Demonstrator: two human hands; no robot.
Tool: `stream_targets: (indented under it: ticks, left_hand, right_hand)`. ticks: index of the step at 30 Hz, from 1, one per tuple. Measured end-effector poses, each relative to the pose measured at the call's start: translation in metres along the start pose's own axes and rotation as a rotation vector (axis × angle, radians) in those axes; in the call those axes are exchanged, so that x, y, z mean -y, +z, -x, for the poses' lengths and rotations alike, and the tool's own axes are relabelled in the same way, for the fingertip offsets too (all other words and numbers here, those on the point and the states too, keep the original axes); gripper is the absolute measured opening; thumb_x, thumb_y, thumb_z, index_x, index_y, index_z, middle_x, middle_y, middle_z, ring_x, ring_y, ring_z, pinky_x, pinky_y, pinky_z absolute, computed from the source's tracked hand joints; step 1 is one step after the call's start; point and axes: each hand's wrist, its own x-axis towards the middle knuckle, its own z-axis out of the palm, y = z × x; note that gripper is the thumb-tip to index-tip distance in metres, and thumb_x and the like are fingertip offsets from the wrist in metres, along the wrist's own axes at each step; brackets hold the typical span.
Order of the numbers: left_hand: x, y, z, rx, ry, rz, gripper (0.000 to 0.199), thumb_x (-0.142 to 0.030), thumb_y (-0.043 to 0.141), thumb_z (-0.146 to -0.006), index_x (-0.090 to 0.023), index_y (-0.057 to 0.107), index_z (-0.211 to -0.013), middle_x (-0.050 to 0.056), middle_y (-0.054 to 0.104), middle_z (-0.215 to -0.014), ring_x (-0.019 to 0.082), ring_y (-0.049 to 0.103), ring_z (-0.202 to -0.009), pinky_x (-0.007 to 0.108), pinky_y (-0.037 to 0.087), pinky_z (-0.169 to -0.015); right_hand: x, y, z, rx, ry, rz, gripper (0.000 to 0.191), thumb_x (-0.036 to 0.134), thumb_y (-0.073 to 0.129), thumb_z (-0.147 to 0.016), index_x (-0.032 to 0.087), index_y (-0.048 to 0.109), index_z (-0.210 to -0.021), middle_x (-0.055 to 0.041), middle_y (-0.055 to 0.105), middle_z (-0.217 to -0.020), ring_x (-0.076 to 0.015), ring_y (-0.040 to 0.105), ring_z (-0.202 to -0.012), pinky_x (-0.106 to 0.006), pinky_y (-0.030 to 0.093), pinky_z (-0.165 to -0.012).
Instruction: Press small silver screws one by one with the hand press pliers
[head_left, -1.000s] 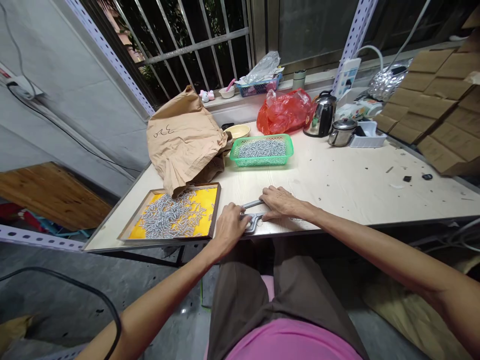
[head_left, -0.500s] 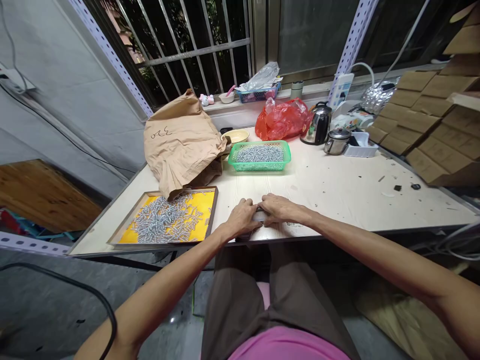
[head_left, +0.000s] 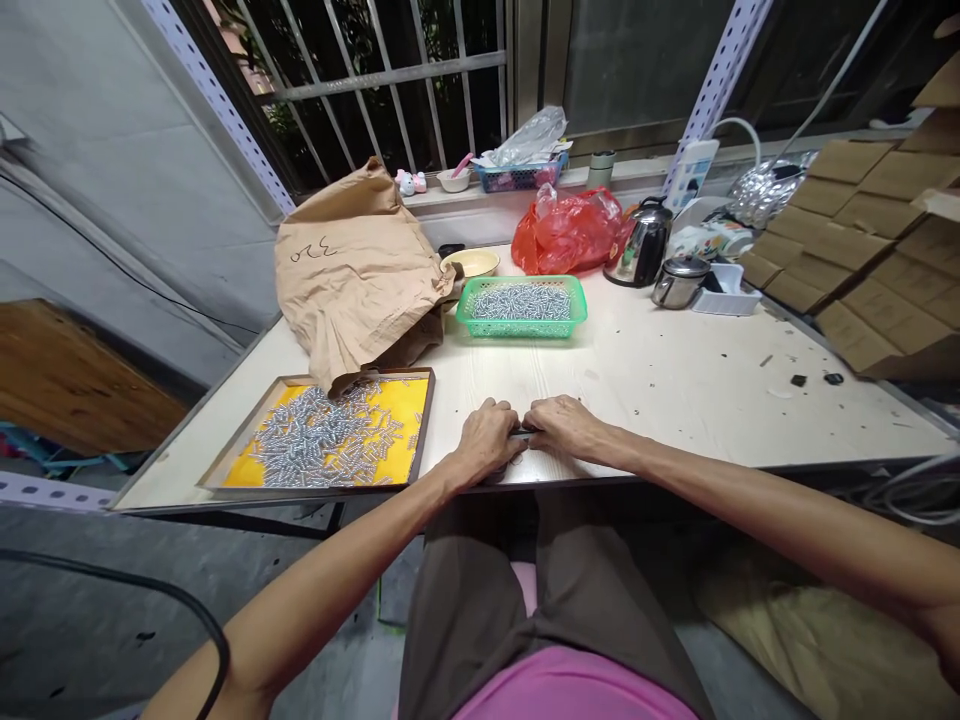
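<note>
My left hand [head_left: 489, 440] and my right hand [head_left: 566, 426] are close together at the table's front edge, fingers curled inward. Between them shows a small, narrow, greyish piece [head_left: 522, 434] that both hands seem to grip from either side; the fingers hide most of it, so its kind cannot be made out. To the left of my left hand lies a shallow tray [head_left: 427, 420] with a yellow bottom, holding a heap of small shiny metal pins or springs [head_left: 322, 435]. Beyond my hands, a green plastic basket [head_left: 521, 328] holds more such small metal pieces [head_left: 521, 301].
A brown paper bag [head_left: 352, 270] leans over the tray's back edge. Farther back are a yellow bowl [head_left: 476, 263], a red plastic bag [head_left: 566, 235], a kettle [head_left: 643, 245], a metal pot [head_left: 679, 283] and a white holder [head_left: 726, 295]. Cardboard [head_left: 862, 250] stands at right.
My hands stay together at the table edge; the piece between them shows as a thinner strip now. The whole view has shifted slightly.
</note>
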Motion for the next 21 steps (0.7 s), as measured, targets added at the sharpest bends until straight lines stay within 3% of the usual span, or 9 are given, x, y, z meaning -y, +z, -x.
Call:
stream_targets:
  ticks: [4, 7, 10, 12, 15, 21]
  left_hand:
    - [0.001, 0.001, 0.008, -0.037, -0.005, -0.01, 0.03, -0.033, 0.063, -0.076, -0.019, 0.064, -0.104, 0.008, 0.061, -0.099, 0.025, 0.051, -0.099, 0.035, 0.045, -0.084]
    - [-0.004, 0.008, 0.024, -0.117, 0.017, 0.012, 0.034, -0.03, 0.061, -0.08, -0.018, 0.059, -0.112, 0.009, 0.057, -0.117, 0.025, 0.049, -0.109, 0.038, 0.044, -0.092]
    - [-0.016, 0.022, 0.04, -0.226, 0.081, 0.049, 0.032, -0.026, 0.053, -0.087, -0.016, 0.054, -0.118, 0.011, 0.05, -0.131, 0.024, 0.042, -0.122, 0.039, 0.038, -0.101]
    - [-0.028, 0.032, 0.046, -0.256, 0.136, 0.09, 0.033, -0.029, 0.05, -0.09, -0.017, 0.052, -0.12, 0.011, 0.051, -0.13, 0.024, 0.041, -0.125, 0.041, 0.035, -0.104]
    - [-0.043, 0.043, 0.049, -0.254, 0.163, 0.159, 0.031, -0.037, 0.049, -0.09, -0.019, 0.055, -0.115, 0.01, 0.059, -0.12, 0.024, 0.047, -0.12, 0.045, 0.032, -0.106]
    - [-0.048, 0.051, 0.049, -0.28, 0.161, 0.203, 0.037, -0.043, 0.046, -0.09, -0.017, 0.054, -0.116, 0.012, 0.06, -0.118, 0.025, 0.048, -0.119, 0.047, 0.028, -0.108]
  right_hand:
    - [-0.011, 0.001, 0.0, -0.078, -0.067, -0.036, 0.036, 0.043, 0.064, -0.078, 0.016, 0.066, -0.102, -0.0115, 0.063, -0.097, -0.0236, 0.058, -0.091, -0.027, 0.04, -0.072]
    - [-0.025, 0.0, -0.001, -0.062, -0.138, -0.17, 0.041, 0.05, 0.059, -0.08, 0.016, 0.065, -0.102, -0.0093, 0.063, -0.091, -0.0205, 0.057, -0.082, -0.026, 0.039, -0.067]
    - [-0.036, 0.005, -0.006, -0.122, -0.125, -0.279, 0.033, 0.037, 0.049, -0.088, 0.016, 0.062, -0.11, -0.0077, 0.064, -0.092, -0.0174, 0.058, -0.081, -0.025, 0.04, -0.07]
    - [-0.038, 0.012, -0.011, -0.18, -0.084, -0.26, 0.03, 0.026, 0.051, -0.086, 0.015, 0.061, -0.111, -0.0081, 0.064, -0.097, -0.0177, 0.057, -0.088, -0.026, 0.04, -0.076]
    - [-0.041, 0.017, -0.021, -0.23, -0.056, -0.193, 0.02, 0.021, 0.05, -0.086, 0.016, 0.064, -0.099, -0.0074, 0.063, -0.096, -0.0182, 0.055, -0.093, -0.027, 0.039, -0.08]
    - [-0.032, 0.002, -0.032, -0.239, 0.013, -0.041, 0.021, 0.02, 0.049, -0.087, 0.015, 0.064, -0.102, -0.0092, 0.063, -0.097, -0.02, 0.053, -0.093, -0.028, 0.039, -0.077]
